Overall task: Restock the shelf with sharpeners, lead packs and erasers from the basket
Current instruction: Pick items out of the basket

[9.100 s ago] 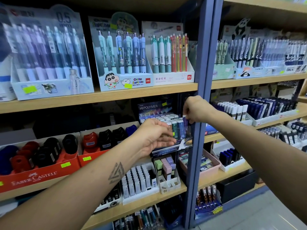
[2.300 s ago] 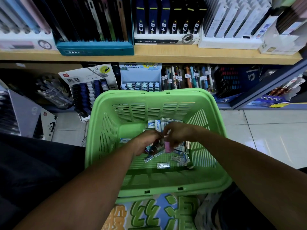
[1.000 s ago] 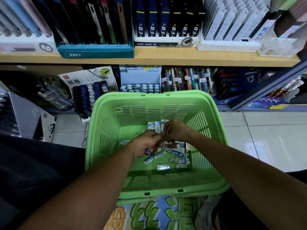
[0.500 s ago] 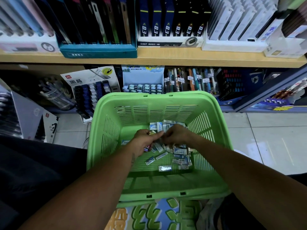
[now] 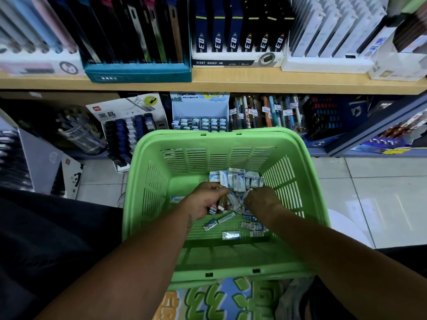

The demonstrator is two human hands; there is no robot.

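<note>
Both hands down in the basket (image 5: 147,199): left hand (image 5: 209,199) clutches small packs (image 5: 219,205), right hand (image 5: 260,200) curls into erasers (image 5: 238,180) at twelve o'clock, gathering a shelf load

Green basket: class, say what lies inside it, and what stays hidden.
Inside the green basket lie small blue-and-white packs heaped at the far side, with a few loose ones nearer. The left hand and right hand cover the middle, so what lies beneath them is hidden.
</note>
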